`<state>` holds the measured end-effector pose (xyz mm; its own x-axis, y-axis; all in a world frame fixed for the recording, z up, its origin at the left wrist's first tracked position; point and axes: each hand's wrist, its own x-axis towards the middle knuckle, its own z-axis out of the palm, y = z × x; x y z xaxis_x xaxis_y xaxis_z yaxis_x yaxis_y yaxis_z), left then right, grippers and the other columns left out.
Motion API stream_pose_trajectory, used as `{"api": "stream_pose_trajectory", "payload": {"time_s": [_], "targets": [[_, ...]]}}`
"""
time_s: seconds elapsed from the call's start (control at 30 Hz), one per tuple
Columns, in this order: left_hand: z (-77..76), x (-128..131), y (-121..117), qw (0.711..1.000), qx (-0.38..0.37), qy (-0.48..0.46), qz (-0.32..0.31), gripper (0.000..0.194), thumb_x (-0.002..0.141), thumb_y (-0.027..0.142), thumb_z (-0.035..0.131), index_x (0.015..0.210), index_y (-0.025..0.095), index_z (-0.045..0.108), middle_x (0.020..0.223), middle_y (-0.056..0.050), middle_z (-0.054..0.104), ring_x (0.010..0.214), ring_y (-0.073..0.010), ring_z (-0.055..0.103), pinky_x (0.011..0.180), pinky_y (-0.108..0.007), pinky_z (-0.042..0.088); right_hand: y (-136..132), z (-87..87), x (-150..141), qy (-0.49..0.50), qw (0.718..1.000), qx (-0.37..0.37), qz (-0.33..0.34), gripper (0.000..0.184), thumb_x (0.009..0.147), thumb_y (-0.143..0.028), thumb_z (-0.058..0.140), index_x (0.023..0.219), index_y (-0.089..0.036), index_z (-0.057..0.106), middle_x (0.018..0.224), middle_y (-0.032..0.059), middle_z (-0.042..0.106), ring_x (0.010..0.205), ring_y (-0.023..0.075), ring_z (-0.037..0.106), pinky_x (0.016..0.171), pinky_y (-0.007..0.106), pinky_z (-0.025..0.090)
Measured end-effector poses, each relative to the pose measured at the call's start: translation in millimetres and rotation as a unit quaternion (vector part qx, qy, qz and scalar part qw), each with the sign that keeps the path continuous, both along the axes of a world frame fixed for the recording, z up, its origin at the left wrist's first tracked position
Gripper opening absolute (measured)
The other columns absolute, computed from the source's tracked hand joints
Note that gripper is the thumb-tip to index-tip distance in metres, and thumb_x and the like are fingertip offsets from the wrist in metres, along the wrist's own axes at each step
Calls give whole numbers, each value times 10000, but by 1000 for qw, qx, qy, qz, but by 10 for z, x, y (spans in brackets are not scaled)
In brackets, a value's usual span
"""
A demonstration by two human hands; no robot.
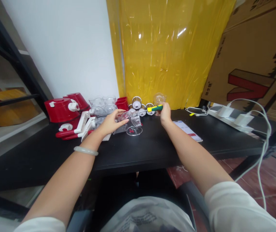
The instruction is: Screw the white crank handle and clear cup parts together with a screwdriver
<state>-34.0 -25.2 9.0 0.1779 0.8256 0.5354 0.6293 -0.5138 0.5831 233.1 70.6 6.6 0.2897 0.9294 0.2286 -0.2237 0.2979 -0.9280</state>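
Observation:
In my right hand [165,113] is a screwdriver [155,108] with a green and yellow handle, its thin shaft pointing left. The shaft reaches a clear plastic part [135,119], which my left hand [115,121] holds between thumb and fingers. Where the tip sits exactly, I cannot make out. Just below that part stands a clear round cup [134,130] with small red and dark bits in it. Several silvery cylinders with white ends [136,103] are stacked behind the screwdriver. Another clear plastic piece [159,97] is behind my right hand.
Red housings [61,110], white-and-red handles [82,124], clear cups [102,104] and a red container [121,103] crowd the left of the black table [138,154]. A phone [188,130] lies right of my right hand, with a cable and a power strip [230,119] beyond.

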Motion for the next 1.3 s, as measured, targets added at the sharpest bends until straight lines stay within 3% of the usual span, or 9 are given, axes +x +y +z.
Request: {"api": "stream_pose_trajectory", "payload": {"time_s": [0.17, 0.3, 0.57, 0.73, 0.9, 1.07, 1.3], "targets": [[10, 11, -16, 1000, -4, -2, 4, 627, 795, 592, 741, 1271, 218, 572, 1374, -145, 656, 1308, -310, 605, 1155, -529, 432, -33, 25, -2, 5, 1000, 12, -5, 111, 856, -197, 400, 826, -221, 505, 646, -62, 500, 433, 94, 434, 429, 226, 368], [3, 3, -11, 1000, -2, 1, 3, 629, 799, 589, 740, 1275, 214, 572, 1374, -142, 655, 1303, -305, 608, 1154, -517, 435, 32, -15, -3, -5, 1000, 16, -22, 59, 863, -275, 495, 834, -224, 503, 630, -77, 479, 444, 87, 437, 431, 215, 368], [3, 3, -2, 1000, 0, -3, 1, 635, 791, 591, 748, 1270, 208, 581, 1367, -144, 661, 1287, -311, 620, 1151, -515, 437, 128, -92, 10, -29, 999, 27, -35, 279, 868, -497, 571, 865, -220, 535, 680, -59, 527, 521, 87, 493, 488, 212, 435], [5, 6, -4, 1000, 2, 0, 2, 633, 791, 596, 743, 1266, 208, 583, 1362, -141, 663, 1288, -311, 618, 1151, -518, 436, 36, -35, 10, -11, 1000, 24, -17, 129, 881, -309, 464, 845, -214, 543, 730, -47, 537, 495, 91, 515, 456, 226, 435], [5, 6, -4, 1000, 0, 0, 7, 638, 786, 595, 746, 1264, 204, 582, 1357, -146, 666, 1281, -318, 622, 1146, -523, 441, -15, 14, 4, -7, 1000, 15, -22, 128, 836, -220, 427, 844, -208, 554, 709, -58, 524, 451, 84, 476, 432, 230, 418], [10, 8, -11, 1000, -5, 0, 8, 638, 788, 589, 746, 1268, 204, 578, 1368, -147, 660, 1294, -313, 614, 1159, -520, 430, 35, -22, -6, -19, 999, 21, -40, 70, 835, -278, 524, 840, -210, 539, 679, -66, 514, 470, 83, 472, 442, 219, 400], [15, 10, -16, 1000, -4, 5, 11, 628, 794, 588, 739, 1267, 209, 579, 1364, -141, 663, 1286, -311, 617, 1153, -525, 433, 72, -61, 2, -49, 998, 11, -48, 252, 865, -467, 567, 866, -217, 538, 693, -48, 530, 522, 100, 499, 498, 243, 463]]}}
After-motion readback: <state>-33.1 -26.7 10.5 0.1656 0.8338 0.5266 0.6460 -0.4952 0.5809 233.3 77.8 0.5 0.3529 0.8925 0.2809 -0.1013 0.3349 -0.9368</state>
